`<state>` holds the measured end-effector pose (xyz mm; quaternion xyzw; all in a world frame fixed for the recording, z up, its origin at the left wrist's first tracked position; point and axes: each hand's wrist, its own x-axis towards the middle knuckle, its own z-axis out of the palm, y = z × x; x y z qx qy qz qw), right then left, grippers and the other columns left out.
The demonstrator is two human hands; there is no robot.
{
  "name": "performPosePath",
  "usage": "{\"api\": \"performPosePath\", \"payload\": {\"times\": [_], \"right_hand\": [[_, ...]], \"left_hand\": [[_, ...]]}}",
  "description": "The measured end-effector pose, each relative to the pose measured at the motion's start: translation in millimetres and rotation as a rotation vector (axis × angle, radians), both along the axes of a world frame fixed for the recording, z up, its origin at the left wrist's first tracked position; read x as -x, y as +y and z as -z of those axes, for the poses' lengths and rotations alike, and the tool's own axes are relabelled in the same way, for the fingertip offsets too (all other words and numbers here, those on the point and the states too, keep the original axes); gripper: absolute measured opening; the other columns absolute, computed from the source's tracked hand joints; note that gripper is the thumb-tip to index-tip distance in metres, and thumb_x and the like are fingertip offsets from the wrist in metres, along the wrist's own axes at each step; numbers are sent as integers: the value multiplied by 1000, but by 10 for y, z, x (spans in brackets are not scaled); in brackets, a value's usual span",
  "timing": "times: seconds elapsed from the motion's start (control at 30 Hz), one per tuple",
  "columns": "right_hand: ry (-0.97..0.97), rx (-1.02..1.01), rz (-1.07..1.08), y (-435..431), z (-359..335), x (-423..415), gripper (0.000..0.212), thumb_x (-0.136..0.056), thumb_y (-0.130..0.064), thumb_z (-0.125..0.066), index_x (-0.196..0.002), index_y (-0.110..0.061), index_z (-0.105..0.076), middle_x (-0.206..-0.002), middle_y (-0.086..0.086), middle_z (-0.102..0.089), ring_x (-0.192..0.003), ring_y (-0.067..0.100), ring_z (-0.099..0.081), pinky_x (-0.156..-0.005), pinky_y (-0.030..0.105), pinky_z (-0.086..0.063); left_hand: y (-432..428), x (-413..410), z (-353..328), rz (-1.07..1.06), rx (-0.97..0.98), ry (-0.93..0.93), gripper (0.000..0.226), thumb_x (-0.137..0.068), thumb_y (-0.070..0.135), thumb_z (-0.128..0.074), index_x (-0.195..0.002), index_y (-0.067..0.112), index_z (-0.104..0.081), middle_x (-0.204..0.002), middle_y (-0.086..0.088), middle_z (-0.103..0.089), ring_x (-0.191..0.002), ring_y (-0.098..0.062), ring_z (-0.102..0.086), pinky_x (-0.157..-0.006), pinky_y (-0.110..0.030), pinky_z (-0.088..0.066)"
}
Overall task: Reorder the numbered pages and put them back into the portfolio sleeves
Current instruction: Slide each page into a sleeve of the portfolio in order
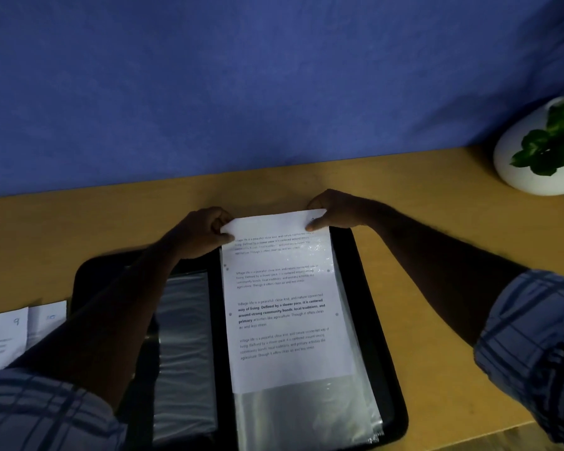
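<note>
A black portfolio (365,288) lies open on the wooden desk, with clear plastic sleeves (306,415) stacked on its right half. A printed white page (284,307) sits partly inside the top sleeve, its far end sticking out past the portfolio. My left hand (202,232) pinches the page's far left corner. At the far right corner my right hand (336,209) pinches the page. Its number is hidden under my fingers. Two more pages (17,330), marked 9 and 10, lie at the left edge of the desk.
A white round pot with a green plant (534,151) stands at the back right of the desk (79,229). A blue cloth wall (241,86) rises right behind the desk. Clear sleeves (183,336) also cover the portfolio's left half.
</note>
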<state>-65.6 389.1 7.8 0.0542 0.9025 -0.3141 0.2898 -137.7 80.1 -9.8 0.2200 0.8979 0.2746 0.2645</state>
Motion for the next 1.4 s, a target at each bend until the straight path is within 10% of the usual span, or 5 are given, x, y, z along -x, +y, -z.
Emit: {"api": "performPosePath", "payload": {"times": [0.13,0.53,0.9,1.1,1.4], "right_hand": [[210,74,91,-78,46,8,29,-91,-23,-70,-117,-13,-67,-114,-3,-67,-98,12,-63,-75,19,-47],[81,145,2,-101,19,-141,14,-85,-13,-75,-100,-13,-75,-87,-12,-72,-78,-6,-66,-72,4,-47],[80,-64,-158,-215,47,-252,21,-95,-20,-64,-112,-13,-73,-109,-3,-69,-84,-4,-58,-71,8,-38],[251,31,173,-185,-7,-416,26,-95,-16,-62,-121,-13,-65,-114,2,-66,-102,14,-62,-84,22,-48],[362,198,596,-344,77,-962,30,-88,-36,-73,-108,-15,-66,-91,-5,-69,-79,3,-64,-66,20,-48]], "left_hand": [[148,5,-10,-99,-154,71,10,-94,25,-65,-102,22,-70,-98,17,-65,-93,-5,-59,-72,-9,-40],[55,-56,64,164,-16,19,13,-93,20,-67,-105,18,-73,-102,8,-68,-92,-5,-62,-78,-20,-43],[-58,-202,97,209,-7,153,16,-90,31,-71,-98,18,-74,-97,5,-59,-89,-13,-61,-84,-36,-51],[-14,-270,121,142,6,261,19,-82,38,-78,-89,22,-71,-103,3,-58,-94,-15,-56,-88,-38,-44],[-46,-227,160,189,4,255,15,-93,33,-64,-96,22,-73,-108,5,-59,-103,-18,-56,-94,-43,-43]]}}
